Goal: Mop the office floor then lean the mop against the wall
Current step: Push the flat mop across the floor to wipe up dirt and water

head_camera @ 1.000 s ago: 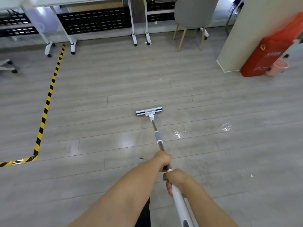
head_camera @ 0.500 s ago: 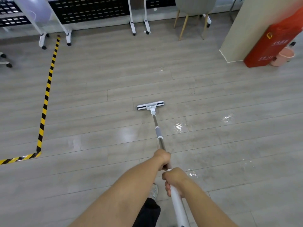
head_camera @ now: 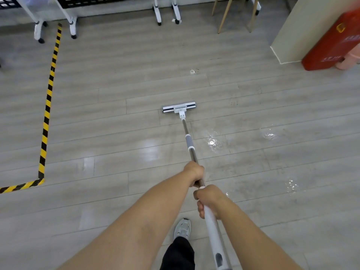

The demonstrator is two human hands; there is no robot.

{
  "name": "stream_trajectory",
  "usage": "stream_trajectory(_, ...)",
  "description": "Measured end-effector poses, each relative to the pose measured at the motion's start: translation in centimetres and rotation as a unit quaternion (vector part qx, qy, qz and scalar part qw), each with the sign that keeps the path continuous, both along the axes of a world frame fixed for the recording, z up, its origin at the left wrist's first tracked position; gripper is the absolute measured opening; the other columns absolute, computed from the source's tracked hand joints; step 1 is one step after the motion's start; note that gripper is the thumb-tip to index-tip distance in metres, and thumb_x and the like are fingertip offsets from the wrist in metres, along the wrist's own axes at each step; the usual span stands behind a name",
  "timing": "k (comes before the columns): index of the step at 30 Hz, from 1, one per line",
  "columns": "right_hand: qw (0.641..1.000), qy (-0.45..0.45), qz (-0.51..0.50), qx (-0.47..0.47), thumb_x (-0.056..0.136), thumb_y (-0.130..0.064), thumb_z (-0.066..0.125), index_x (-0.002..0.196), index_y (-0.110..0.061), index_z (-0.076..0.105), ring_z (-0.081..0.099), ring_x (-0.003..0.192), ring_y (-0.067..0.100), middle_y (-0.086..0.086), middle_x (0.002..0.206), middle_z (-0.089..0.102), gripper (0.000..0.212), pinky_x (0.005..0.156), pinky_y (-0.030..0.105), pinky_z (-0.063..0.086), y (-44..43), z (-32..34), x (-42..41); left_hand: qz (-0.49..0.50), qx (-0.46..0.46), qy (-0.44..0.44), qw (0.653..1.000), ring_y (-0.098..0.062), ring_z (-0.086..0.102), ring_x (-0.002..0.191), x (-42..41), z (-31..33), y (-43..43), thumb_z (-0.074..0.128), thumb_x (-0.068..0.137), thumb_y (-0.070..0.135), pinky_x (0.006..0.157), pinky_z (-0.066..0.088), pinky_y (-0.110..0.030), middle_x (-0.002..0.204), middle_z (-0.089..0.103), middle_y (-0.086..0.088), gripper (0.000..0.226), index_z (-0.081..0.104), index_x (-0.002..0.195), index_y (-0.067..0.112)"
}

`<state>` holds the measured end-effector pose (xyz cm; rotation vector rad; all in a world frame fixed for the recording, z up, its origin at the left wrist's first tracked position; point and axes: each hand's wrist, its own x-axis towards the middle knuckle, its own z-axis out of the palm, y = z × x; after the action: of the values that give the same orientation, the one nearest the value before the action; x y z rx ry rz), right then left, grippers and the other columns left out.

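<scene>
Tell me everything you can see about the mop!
The mop is a long thin pole, metal-looking lower down with a grey collar, white and thicker near the person. Its flat head, white with dark strips, lies on the grey floor, crosswise to the pole. The pole slants up toward the person. The left hand holds it farther down, the right hand just behind, on the white part.

Head-worn view, forward and downward

Yellow-black striped tape point(head_camera: 48, 106); red cabinet point(head_camera: 335, 41); grey floor point(head_camera: 116, 78).
</scene>
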<state>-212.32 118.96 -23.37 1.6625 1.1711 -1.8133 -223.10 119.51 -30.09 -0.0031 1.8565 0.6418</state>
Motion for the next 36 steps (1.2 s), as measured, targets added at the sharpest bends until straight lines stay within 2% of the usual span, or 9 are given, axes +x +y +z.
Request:
stream_trajectory(4, 1.000, -0.001, 0.008, 0.009, 0.086, -0.002, 0.051, 0.096, 0.002, 0.054, 0.045, 0.039, 0.022, 0.010, 0.047, 0.050, 0.011, 0.048, 0.029, 0.044, -2.1, -1.5, 3.2, 0.009, -0.011, -0.008, 1.000, -0.036, 0.067, 0.066, 3.1, -1.7, -1.7, 0.045, 0.090, 0.011, 0.054, 0.059, -0.040, 0.098, 0.070, -0.024, 0.030, 0.058, 0.113, -0.003)
stream_trajectory(8, 0.999, 0.003, 0.031, 0.012, 0.087, -0.004, 0.050, 0.108, 0.006, 0.057, 0.048, 0.038, 0.023, 0.011, 0.048, 0.052, 0.024, 0.051, 0.030, 0.046, -4.4, -1.8, 7.6, -0.001, -0.012, 0.000, 1.000, -0.038, 0.068, 0.075, 7.2, -1.5, -4.1, 0.043, 0.090, 0.009, 0.051, 0.055, -0.035, 0.106, 0.070, -0.026, 0.023, 0.056, 0.107, -0.001)
stream_trajectory(12, 0.999, 0.008, 0.029, 0.017, 0.088, -0.003, 0.050, 0.109, 0.006, 0.060, 0.047, 0.038, 0.023, 0.009, 0.048, 0.051, 0.025, 0.048, 0.029, 0.045, -7.0, -0.7, 13.5, -0.019, -0.019, 0.013, 1.000, -0.035, 0.069, 0.082, 13.1, -0.6, -6.9, 0.044, 0.095, 0.010, 0.046, 0.049, -0.030, 0.107, 0.069, -0.021, 0.022, 0.056, 0.112, 0.003)
stream_trajectory(15, 1.000, 0.019, 0.017, 0.016, 0.088, -0.001, 0.049, 0.102, 0.003, 0.060, 0.044, 0.037, 0.021, 0.008, 0.049, 0.049, 0.018, 0.046, 0.027, 0.043, -10.0, -0.1, 19.5, -0.025, -0.027, 0.016, 0.999, -0.032, 0.066, 0.079, 19.1, 0.2, -9.9, 0.045, 0.097, 0.009, 0.049, 0.051, -0.031, 0.107, 0.067, -0.019, 0.022, 0.055, 0.115, 0.004)
stream_trajectory(19, 1.000, 0.024, 0.014, 0.015, 0.088, 0.001, 0.050, 0.095, 0.001, 0.058, 0.044, 0.039, 0.020, 0.007, 0.049, 0.049, 0.011, 0.045, 0.025, 0.042, -15.3, 0.6, 29.5, -0.018, -0.024, 0.008, 1.000, -0.031, 0.065, 0.087, 29.0, 1.1, -15.4, 0.046, 0.098, 0.012, 0.063, 0.056, -0.036, 0.113, 0.065, -0.016, 0.021, 0.054, 0.116, 0.005)
stream_trajectory(24, 1.000, 0.014, 0.026, 0.002, 0.087, 0.001, 0.050, 0.096, 0.000, 0.056, 0.045, 0.039, 0.019, 0.007, 0.050, 0.050, 0.011, 0.045, 0.025, 0.043, -22.2, 1.8, 42.3, -0.033, -0.024, 0.003, 0.999, -0.024, 0.061, 0.072, 42.0, 3.3, -23.0, 0.045, 0.098, 0.012, 0.057, 0.053, -0.032, 0.095, 0.063, -0.014, 0.017, 0.053, 0.111, 0.005)
stream_trajectory(27, 1.000, 0.009, 0.022, -0.011, 0.087, 0.002, 0.050, 0.099, 0.000, 0.056, 0.045, 0.039, 0.018, 0.007, 0.051, 0.049, 0.014, 0.045, 0.024, 0.043, -25.1, 3.4, 47.7, -0.015, -0.014, -0.012, 1.000, -0.025, 0.063, 0.082, 47.4, 4.4, -26.1, 0.045, 0.099, 0.015, 0.062, 0.055, -0.032, 0.101, 0.062, -0.013, 0.016, 0.050, 0.111, 0.006)
stream_trajectory(29, 1.000, 0.007, 0.025, -0.011, 0.087, 0.002, 0.050, 0.100, 0.001, 0.057, 0.044, 0.039, 0.018, 0.007, 0.052, 0.049, 0.015, 0.045, 0.025, 0.043, -26.4, 4.5, 49.8, -0.016, -0.017, -0.015, 1.000, -0.027, 0.066, 0.090, 49.5, 5.1, -27.5, 0.046, 0.099, 0.016, 0.062, 0.055, -0.032, 0.107, 0.064, -0.015, 0.017, 0.051, 0.112, 0.005)
stream_trajectory(36, 1.000, 0.013, 0.011, -0.005, 0.087, 0.004, 0.048, 0.100, 0.002, 0.057, 0.043, 0.039, 0.018, 0.008, 0.052, 0.048, 0.016, 0.046, 0.025, 0.041, -28.1, 5.8, 50.0, -0.018, -0.020, -0.008, 1.000, -0.031, 0.066, 0.088, 49.8, 5.9, -29.0, 0.045, 0.097, 0.014, 0.053, 0.051, -0.031, 0.108, 0.065, -0.017, 0.017, 0.052, 0.110, 0.005)
